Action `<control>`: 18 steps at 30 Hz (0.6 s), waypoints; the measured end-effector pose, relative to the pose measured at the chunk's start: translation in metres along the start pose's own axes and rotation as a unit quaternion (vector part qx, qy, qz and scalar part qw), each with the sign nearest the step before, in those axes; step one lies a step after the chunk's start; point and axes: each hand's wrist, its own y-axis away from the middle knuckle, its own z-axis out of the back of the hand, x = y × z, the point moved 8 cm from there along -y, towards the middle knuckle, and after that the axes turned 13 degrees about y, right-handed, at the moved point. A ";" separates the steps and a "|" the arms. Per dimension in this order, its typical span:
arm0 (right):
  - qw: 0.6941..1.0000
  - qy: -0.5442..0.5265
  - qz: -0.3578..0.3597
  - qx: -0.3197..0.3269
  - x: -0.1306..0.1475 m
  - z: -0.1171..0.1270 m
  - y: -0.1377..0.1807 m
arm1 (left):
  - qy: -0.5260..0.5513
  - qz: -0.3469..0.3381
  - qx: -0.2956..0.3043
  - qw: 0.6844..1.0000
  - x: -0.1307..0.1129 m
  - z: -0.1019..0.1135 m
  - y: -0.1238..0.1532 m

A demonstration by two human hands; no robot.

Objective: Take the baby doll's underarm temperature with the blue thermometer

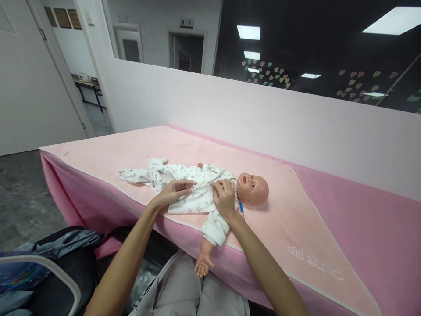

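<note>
A baby doll [253, 188] lies on its back along the table, its bald head to the right. It wears a white long-sleeved baby top [192, 202] with a small print, and matching baby pants [140, 175] stretch out to the left. My left hand [176, 192] is at the middle of the top, thumb and fingers closed on the edge of its front. Near the doll's chest, my right hand [225, 197] has its fingers curled on the same front edge; its fingertips are partly hidden. One doll arm [205, 259] hangs over the table's near edge.
Pink cloth [279, 245] with white lettering covers the table. A blue-tipped thin object [241, 207] lies beside the doll's neck. A white wall [197, 101] with dark glass stands behind. A black chair [75, 267] holding bags is at lower left.
</note>
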 end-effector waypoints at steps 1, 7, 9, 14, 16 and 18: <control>1.000 -0.003 -0.003 0.002 -0.001 -0.001 0.000 | 0.000 0.005 -0.005 1.000 0.002 0.001 0.001; 0.999 -0.013 -0.025 0.016 -0.006 -0.005 0.002 | -0.073 -0.064 -0.045 0.994 -0.003 -0.005 -0.002; 0.999 -0.012 -0.028 0.016 -0.006 -0.005 0.002 | -0.130 -0.106 -0.072 0.983 -0.008 -0.008 -0.001; 0.999 -0.007 -0.022 0.023 -0.005 -0.006 0.003 | -0.213 -0.160 -0.065 0.962 -0.012 -0.018 0.003; 0.999 -0.007 -0.023 0.024 -0.005 -0.006 0.003 | -0.231 -0.149 -0.050 0.960 -0.010 -0.018 0.003; 0.999 -0.009 -0.023 0.023 -0.005 -0.006 0.003 | -0.242 -0.132 -0.036 0.961 -0.009 -0.017 0.001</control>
